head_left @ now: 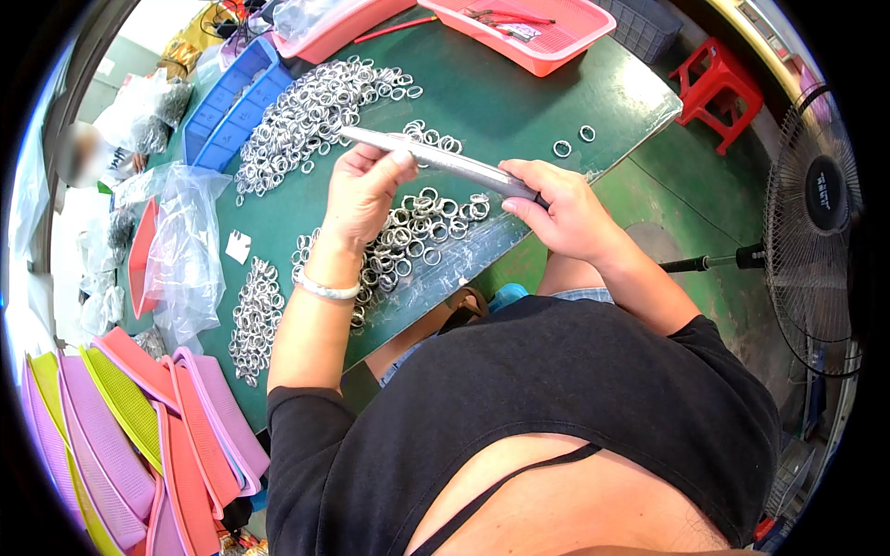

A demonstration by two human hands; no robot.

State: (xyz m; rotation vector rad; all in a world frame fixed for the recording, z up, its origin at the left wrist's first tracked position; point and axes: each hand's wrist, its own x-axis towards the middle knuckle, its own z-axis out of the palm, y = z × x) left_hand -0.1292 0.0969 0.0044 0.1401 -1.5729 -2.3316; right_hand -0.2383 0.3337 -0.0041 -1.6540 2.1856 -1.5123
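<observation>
A tapered grey metal ring mandrel lies slantwise across my view above the table, its thin end to the left. My right hand is wrapped round its thick dark handle end. Thumb and fingertips of my left hand pinch at the mandrel nearer the thin end; whether a ring sits between them I cannot make out. Beneath the hands, a pile of metal rings spreads near the table edge. A larger heap of rings lies beyond my left hand, and a smaller heap is left of my forearm.
The green table carries a blue bin, a pink basket with red-handled tools, and clear plastic bags. Two loose rings lie at right. Colourful stacked baskets stand at lower left. A fan and red stool are at right.
</observation>
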